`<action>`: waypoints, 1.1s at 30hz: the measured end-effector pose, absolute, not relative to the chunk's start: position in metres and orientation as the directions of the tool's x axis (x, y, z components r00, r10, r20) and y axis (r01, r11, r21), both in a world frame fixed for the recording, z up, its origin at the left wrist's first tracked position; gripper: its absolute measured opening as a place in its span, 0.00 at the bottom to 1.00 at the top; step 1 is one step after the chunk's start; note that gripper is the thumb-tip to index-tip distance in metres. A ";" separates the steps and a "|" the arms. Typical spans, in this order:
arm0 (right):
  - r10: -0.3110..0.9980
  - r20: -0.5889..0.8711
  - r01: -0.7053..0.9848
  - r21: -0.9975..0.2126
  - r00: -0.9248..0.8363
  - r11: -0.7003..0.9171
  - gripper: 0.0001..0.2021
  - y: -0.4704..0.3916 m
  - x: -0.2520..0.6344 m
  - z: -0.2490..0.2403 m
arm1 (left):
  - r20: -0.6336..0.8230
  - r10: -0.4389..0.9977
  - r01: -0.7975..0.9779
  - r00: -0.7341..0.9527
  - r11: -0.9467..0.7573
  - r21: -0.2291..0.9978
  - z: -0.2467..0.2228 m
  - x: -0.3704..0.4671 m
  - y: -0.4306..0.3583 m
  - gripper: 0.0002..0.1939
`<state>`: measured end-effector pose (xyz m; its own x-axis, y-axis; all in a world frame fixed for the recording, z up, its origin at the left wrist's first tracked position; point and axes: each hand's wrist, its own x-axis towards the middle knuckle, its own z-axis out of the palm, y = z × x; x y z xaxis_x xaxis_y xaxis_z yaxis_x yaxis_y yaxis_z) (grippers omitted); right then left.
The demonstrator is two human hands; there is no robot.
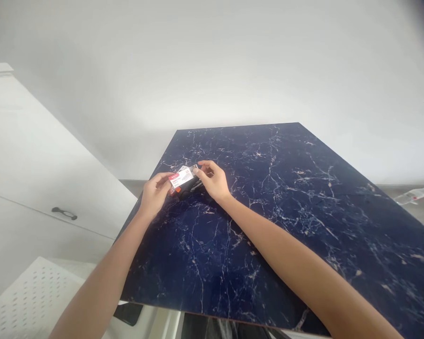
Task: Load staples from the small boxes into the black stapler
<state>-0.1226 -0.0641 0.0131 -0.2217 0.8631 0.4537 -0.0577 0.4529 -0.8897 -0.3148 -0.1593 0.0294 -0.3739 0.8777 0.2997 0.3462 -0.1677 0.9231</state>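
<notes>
Over the left part of a dark blue marble-patterned table [261, 202], I hold a small packet with a red and white label [182, 177] between both hands. Black material with an orange spot shows below the label; its kind is unclear. My left hand [154, 194] pinches the packet's left end between thumb and fingers. At the other end, my right hand [213, 180] has thumb and forefinger closed on a clear, shiny edge. The remaining right fingers curl behind it and are partly hidden.
A white cabinet with a dark handle [64, 213] stands at left. Below it is a white perforated seat [31, 301]. A dark flat object [128, 312] lies under the table's front edge. Clear plastic wrapping [416, 195] lies beyond the right edge, and a pale wall [233, 66] rises behind.
</notes>
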 end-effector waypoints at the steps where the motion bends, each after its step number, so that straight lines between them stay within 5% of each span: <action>1: 0.880 0.425 -0.076 -0.905 -0.214 0.419 0.17 -0.062 -0.123 0.012 | 0.283 0.887 0.311 -0.365 -0.171 0.935 0.028 -0.315 -0.159 0.14; 7: 0.897 0.377 -0.051 -0.925 -0.233 0.376 0.20 -0.058 -0.122 0.012 | 0.223 0.918 0.200 -0.328 -0.163 0.966 0.026 -0.313 -0.158 0.15; 15: 0.835 0.516 0.064 -0.842 -0.191 0.535 0.18 -0.073 -0.120 0.018 | 0.102 0.947 0.019 -0.303 -0.101 0.995 0.030 -0.310 -0.160 0.15; 23: 0.771 0.556 0.043 -0.802 -0.310 0.595 0.13 -0.079 -0.118 0.018 | 0.196 0.897 0.092 -0.397 -0.174 0.980 0.024 -0.304 -0.157 0.15; 33: 0.795 0.563 0.065 -0.805 -0.225 0.589 0.15 -0.080 -0.119 0.017 | 0.254 0.890 0.197 -0.378 -0.191 0.962 0.016 -0.299 -0.158 0.15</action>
